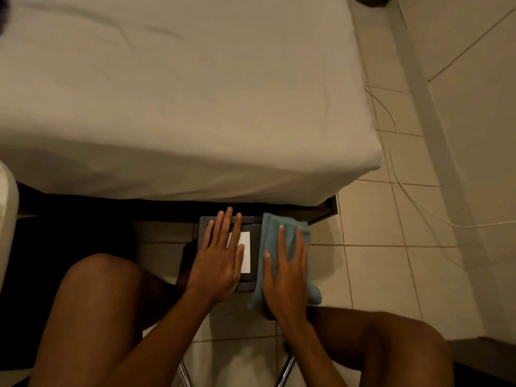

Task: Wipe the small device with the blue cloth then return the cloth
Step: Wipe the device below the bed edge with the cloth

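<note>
Beige sheet [181, 93] up top, bed overhanging. Below its edge, btwn the knees, sits the small device [250, 229], dark w/ a white label. Blue cloth [272, 236] drapes its right side, near end hanging off. Left hand [219, 263] lies flat on the device, right hand [287, 280] presses the cloth, both w/ fingers straight, nothing clamped. Risk: cloth slips off, or the device skids under the bed if the left eases.
</note>
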Demonstrator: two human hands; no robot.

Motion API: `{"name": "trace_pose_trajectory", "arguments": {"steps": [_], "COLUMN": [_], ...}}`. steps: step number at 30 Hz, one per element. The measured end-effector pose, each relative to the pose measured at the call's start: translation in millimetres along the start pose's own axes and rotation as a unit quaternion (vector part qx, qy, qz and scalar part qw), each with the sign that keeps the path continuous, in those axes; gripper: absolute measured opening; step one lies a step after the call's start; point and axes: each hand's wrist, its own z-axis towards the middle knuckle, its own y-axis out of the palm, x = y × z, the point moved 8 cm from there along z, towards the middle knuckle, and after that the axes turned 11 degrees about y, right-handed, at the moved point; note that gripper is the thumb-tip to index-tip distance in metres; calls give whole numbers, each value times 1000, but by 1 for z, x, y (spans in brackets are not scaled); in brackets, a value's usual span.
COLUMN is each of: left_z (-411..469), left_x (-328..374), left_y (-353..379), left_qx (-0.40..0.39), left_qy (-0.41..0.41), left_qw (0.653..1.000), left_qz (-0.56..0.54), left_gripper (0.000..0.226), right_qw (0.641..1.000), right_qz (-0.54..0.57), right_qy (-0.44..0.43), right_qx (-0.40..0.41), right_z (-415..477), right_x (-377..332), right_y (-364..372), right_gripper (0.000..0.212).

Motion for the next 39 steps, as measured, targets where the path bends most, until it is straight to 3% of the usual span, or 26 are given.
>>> {"name": "trace_pose_trajectory", "arguments": {"steps": [3, 8, 12, 20, 24, 28, 33, 39], "left_z": [0, 1, -2, 0, -2, 0, -1, 3], "left_x": [0, 1, 1, 0, -1, -1, -2, -2], "left_y": [0, -1, -3, 1, 3, 0, -1, 0], "left_qx": [-5, -5, -3, 5, 4, 12, 21, 9], "left_qy": [0, -2, 4, 6, 2, 4, 6, 9], "left_qw": [1000, 1000, 1000, 1000, 1000, 1000, 999, 1000], "left_qz": [-2, -3, -7, -12, -23, -19, -30, -9], "left_gripper": [63, 63, 62, 62, 63, 62, 62, 63], "right_qw": [1000, 994, 990, 997, 993, 995, 995, 994], "right_qz": [-8, -102, -137, -69, -113, -95, -85, -92], "right_qy": [-4, -11, -25, -46, -44, -33, -43, 1], "right_qx": [20, 44, -6, 8, 6, 22, 29, 55], "right_z": [-24, 25, -23, 25, -4, 39, 3, 37], "right_x": [9, -3, 15, -3, 11, 1, -2, -18], "right_y": [1, 14, 20, 5, 26, 10, 10, 5], "right_gripper": [66, 71, 64, 63, 61, 63, 61, 59]}}
